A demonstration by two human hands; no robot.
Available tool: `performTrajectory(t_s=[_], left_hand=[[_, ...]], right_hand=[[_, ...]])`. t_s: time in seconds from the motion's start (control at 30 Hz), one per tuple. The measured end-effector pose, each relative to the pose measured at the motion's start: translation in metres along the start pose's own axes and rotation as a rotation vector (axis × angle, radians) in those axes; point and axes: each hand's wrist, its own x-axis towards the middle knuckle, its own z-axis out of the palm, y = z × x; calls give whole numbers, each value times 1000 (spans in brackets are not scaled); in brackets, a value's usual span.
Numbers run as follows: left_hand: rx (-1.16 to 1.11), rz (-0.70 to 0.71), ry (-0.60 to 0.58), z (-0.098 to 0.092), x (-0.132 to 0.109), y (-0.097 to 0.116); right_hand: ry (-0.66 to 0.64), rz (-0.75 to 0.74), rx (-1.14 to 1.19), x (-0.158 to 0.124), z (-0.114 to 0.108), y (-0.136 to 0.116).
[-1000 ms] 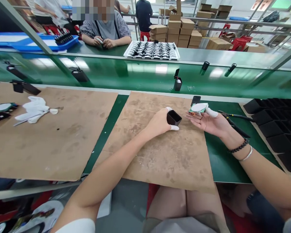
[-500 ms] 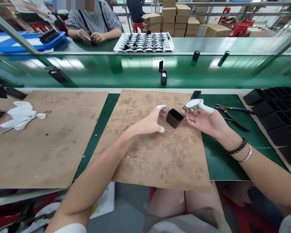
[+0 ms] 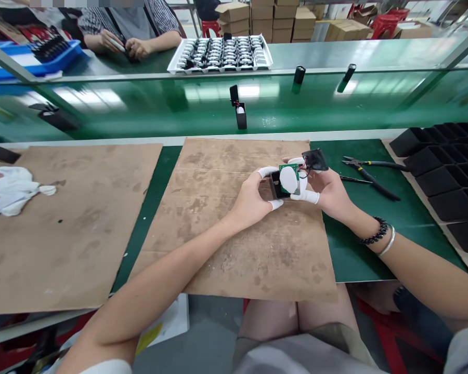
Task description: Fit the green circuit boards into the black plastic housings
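Observation:
My left hand (image 3: 257, 200), with white fingertip covers, grips the open black box (image 3: 275, 186) from its left side, above the cardboard sheet (image 3: 249, 249). My right hand (image 3: 329, 192) holds a green circuit board (image 3: 284, 169) with a white round piece (image 3: 289, 179) on it, at the mouth of the box. The board overlaps the box, so how far it is inside cannot be seen. A black square lid (image 3: 315, 159) hangs on thin wires beside the board, over my right fingers.
Cutting pliers (image 3: 374, 176) and a thin black tool (image 3: 354, 179) lie at right, beside rows of black boxes (image 3: 444, 179). White gloves (image 3: 13, 189) lie at left. Behind, a belt (image 3: 159, 111) carries black units (image 3: 241, 117); a person (image 3: 128, 31) works beyond near a white tray (image 3: 220, 54).
My left hand has closed on the black box. My right hand has turned over and brought the board to the box. The view has shifted, and units on the belt appear further left.

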Motion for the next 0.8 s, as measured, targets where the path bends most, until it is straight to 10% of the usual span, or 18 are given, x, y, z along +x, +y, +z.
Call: performTrajectory(t_s=[0.8], left_hand=[[149,193,73,-4,-8,20]], right_hand=[[4,-86,-179,-12,5,-10]])
